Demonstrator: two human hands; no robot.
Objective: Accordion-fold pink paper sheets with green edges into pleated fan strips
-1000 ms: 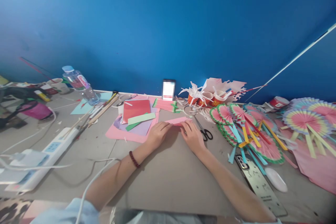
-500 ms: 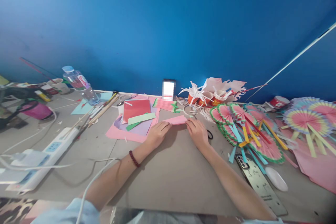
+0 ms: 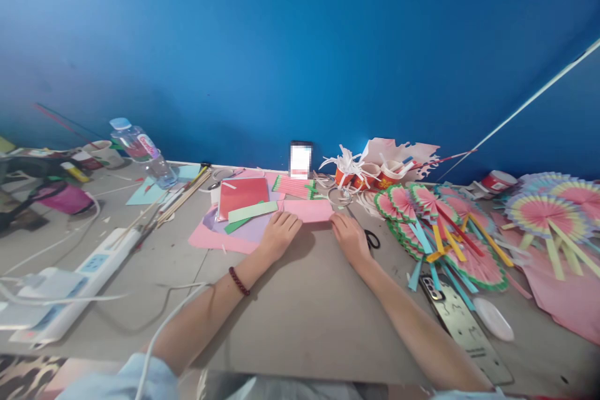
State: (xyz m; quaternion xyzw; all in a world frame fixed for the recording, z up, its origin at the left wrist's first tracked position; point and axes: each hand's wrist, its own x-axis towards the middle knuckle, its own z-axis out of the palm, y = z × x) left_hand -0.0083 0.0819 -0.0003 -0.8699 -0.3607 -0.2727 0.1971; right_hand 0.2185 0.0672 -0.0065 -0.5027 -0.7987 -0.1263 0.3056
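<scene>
Two bare hands at mid-frame; items listed from the near edge outward.
Near: white cable [image 3: 164,325] crossing the lower left; power strip [image 3: 75,281] at far left; metal ruler [image 3: 469,337] at lower right; grey table [image 3: 300,325] between the forearms; beaded bracelet [image 3: 239,281] on the left wrist.
Middle: left hand [image 3: 280,232], fingers curled down onto the left end of the folded pink paper [image 3: 307,210]; right hand [image 3: 347,237], fingertips pinning its right end. The paper lies flat on the table between them, just above centre. Black-handled scissors [image 3: 372,239] lie just beside the right hand.
Beyond: stack of coloured sheets [image 3: 244,206] touching the paper's left end; pleated paper fans [image 3: 435,225] spread to the right; red paper cups [image 3: 370,175]; water bottle [image 3: 140,147] at upper left; blue wall [image 3: 300,44].
Handling note, as a judgement: the crease should come sharpest with both ends pinned level, the long edges matched first, then pressure run from the middle outward, keeping the paper off the sheet stack
</scene>
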